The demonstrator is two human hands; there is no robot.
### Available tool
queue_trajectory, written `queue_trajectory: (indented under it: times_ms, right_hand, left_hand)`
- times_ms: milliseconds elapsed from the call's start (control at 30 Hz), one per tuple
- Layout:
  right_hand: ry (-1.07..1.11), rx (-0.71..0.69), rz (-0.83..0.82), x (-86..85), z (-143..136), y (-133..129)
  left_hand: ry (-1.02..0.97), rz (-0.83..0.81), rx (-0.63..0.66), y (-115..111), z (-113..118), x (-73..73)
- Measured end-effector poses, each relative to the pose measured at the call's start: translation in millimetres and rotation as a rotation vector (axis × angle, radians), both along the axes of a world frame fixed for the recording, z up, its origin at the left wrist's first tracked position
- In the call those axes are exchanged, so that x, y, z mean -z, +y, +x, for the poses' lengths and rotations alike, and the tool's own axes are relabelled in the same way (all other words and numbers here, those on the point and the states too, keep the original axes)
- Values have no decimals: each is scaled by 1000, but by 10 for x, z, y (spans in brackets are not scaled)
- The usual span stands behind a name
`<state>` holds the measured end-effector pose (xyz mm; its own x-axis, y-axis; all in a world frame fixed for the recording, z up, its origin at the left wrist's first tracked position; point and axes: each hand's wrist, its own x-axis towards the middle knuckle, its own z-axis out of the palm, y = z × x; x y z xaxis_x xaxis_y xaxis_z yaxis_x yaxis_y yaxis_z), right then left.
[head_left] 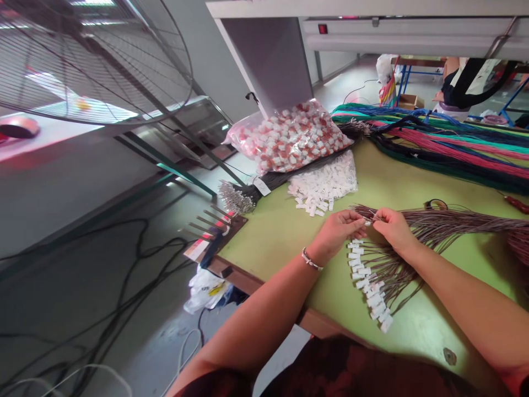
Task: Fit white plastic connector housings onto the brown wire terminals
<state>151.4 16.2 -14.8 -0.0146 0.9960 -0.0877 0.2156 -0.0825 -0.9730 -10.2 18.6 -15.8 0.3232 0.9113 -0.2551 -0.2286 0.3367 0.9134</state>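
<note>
My left hand [339, 232] is closed in a pinch on a small white connector [367, 223], mostly covered by the fingertips. Close beside it, my right hand [392, 227] pinches the end of a thin brown wire, its tip near the connector. Whether the wire is inside the connector I cannot tell. A bundle of brown wires [458, 221] runs from behind my right hand to the right. Below my hands, several wires ending in white connectors [375, 298] lie in a curved row on the green table [264, 248].
A clear bag of white and orange parts [301, 138] lies on black wires behind a pile of white connectors [324, 184]. Coloured wire bundles [450, 143] cover the back right. Metal prongs [212, 220] stick out at the left corner. A large fan [95, 60] stands left.
</note>
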Motion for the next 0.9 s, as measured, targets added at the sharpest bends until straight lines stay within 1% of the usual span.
queue_trajectory:
  times_ms: [100,167,333,500,600,800,867,900]
  right_hand:
    - [82,20,-66,-4,11,8]
    - [99,18,-93,-2,17,14]
    - [41,-13,-60,11,16,19]
    - [-11,-25,-27,52,29,24]
    - [-44,-48,-10,51,27,22]
    - [-86,-37,-11,23,8,13]
    - [-52,-47,-11,27,24,16]
    - [-28,-57,-14,29,37,17]
  left_hand:
    - [-65,-63,-35,15,-22,10]
    - [-90,-82,-45,17,-44,0]
    - [-58,-61,-29,-4,-53,-34]
    - [-53,-36,-47,3,-44,-19]
    - [-11,24,-66,16,-36,9]
    - [165,250,-127,5,50,89]
    - [181,277,-131,4,80,113]
    - [172,265,-126,8,88,121]
